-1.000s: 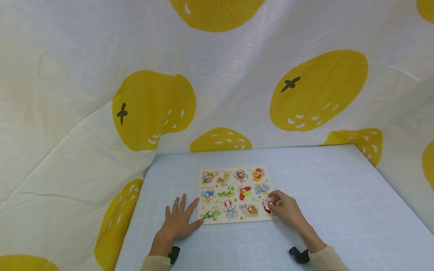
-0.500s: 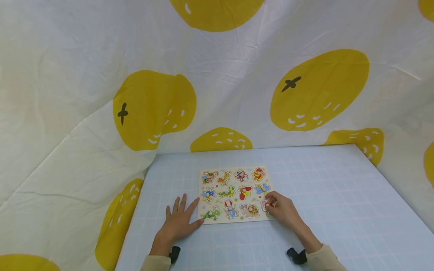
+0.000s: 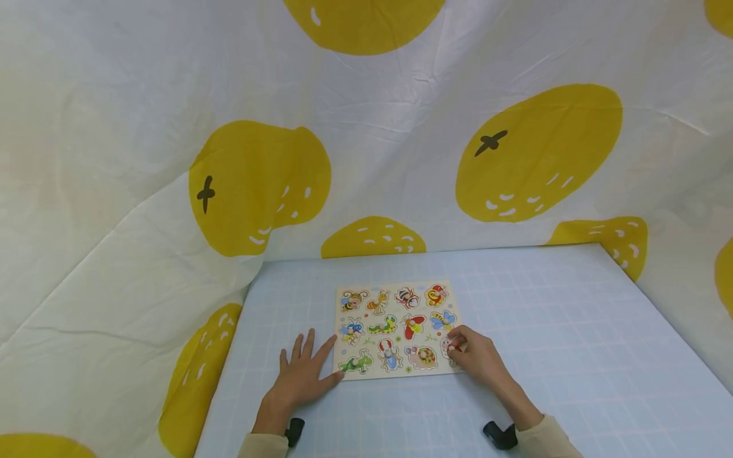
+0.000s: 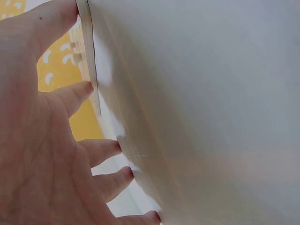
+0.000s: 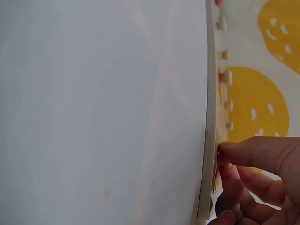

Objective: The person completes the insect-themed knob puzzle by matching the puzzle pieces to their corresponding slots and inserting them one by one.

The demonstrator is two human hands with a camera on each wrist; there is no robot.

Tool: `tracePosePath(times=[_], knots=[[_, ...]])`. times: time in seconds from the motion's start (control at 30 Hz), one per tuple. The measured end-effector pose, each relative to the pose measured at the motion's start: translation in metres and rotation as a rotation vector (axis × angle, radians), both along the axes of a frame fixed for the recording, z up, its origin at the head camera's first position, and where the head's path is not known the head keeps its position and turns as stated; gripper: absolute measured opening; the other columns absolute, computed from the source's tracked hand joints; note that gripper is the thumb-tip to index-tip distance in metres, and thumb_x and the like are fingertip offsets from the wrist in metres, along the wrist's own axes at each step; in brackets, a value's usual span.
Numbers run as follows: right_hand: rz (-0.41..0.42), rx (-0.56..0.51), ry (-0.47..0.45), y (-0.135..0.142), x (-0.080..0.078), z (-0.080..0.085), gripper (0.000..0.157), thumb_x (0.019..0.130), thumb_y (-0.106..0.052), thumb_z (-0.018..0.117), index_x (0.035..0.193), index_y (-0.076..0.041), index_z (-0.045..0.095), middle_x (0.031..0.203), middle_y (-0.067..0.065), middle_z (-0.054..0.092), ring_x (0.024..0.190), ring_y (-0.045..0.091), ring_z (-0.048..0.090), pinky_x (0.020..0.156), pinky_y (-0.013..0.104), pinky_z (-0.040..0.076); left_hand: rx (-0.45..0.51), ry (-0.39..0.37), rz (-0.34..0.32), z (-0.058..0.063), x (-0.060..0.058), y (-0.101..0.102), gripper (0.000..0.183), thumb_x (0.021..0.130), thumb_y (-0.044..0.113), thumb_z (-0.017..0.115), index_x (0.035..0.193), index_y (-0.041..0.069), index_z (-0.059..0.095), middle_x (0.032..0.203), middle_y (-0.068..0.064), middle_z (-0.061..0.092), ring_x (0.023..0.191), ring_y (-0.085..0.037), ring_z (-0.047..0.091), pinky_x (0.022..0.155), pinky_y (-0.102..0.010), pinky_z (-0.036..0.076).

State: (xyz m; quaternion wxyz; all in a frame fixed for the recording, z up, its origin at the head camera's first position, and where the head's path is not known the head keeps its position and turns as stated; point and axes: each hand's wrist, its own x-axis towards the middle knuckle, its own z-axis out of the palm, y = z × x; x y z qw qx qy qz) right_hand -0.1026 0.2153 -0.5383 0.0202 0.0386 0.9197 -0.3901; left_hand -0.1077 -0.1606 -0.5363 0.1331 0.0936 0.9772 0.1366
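A wooden peg puzzle board [image 3: 382,374] with rows of colourful insect pieces lies flat on the table. My left hand [image 3: 302,376] is spread at its left side. In the left wrist view the thumb and index fingertip touch the board's edge [image 4: 89,47], and the other fingertips rest on the tablecloth. At the lower right corner my right hand [image 3: 480,357] pinches a red-and-white puzzle piece [image 3: 445,345] between thumb and finger, partly covering it. The right wrist view shows the fingertips close against the board's face, beside several round knobs [image 5: 227,76].
A pale blue checked cloth [image 3: 572,331] covers the table. Behind and to the left hangs a white curtain [image 3: 389,159] with large yellow fruit prints. Black wrist cameras [image 3: 501,435] sit at both cuffs.
The right hand has shifted slightly left with the red-and-white puzzle piece, then stayed nearly still over the board's corner. The left hand has not moved.
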Motion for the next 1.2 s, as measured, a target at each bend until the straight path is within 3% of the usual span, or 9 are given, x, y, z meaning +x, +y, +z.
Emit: tracePosePath(times=[0.87,1.2], knots=[[0.005,-0.04,0.016,-0.005,0.0,0.006,0.022,0.086,-0.008,0.077,0.107,-0.007,0.068,0.087,-0.002,0.062,0.061,0.014,0.051,0.049,0.025,0.043,0.001,-0.017,0.007,0.004,0.003,-0.008,0.082,0.087,0.066,0.063,0.156,0.029,0.037,0.164,-0.022,0.016,0.148,-0.049,0.008,0.108,-0.077,0.005],[-0.018,-0.052,0.038,0.005,-0.002,0.02,0.025,0.088,-0.01,0.075,0.112,-0.006,0.068,0.089,0.001,0.063,0.064,0.014,0.055,0.052,0.026,0.046,0.066,0.043,-0.018,0.01,0.003,-0.009,0.072,0.092,0.054,0.065,0.153,0.021,0.044,0.159,-0.022,0.028,0.145,-0.049,0.02,0.111,-0.069,0.017]])
